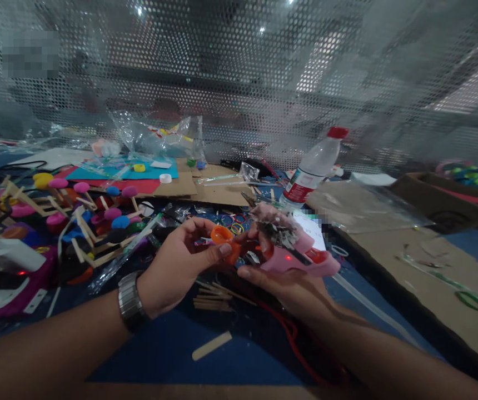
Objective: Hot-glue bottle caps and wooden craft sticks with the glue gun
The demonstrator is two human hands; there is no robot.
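Orange bottle cap [221, 234] sits between the hands, above the middle of the blue tabletop [151, 355], with another orange piece [234, 254] against it. The left hand [176, 264] pinches the cap between thumb and forefinger; the right hand [293, 286] has its fingers curled close by, but I cannot tell whether they grip anything. A pink glue gun [320, 265] shows just beyond the right hand, its red light lit. Craft sticks [212, 345] lie nearer, a red-capped plastic bottle [313, 169] stands farther right, and a purple glue gun [34, 286] sits left.
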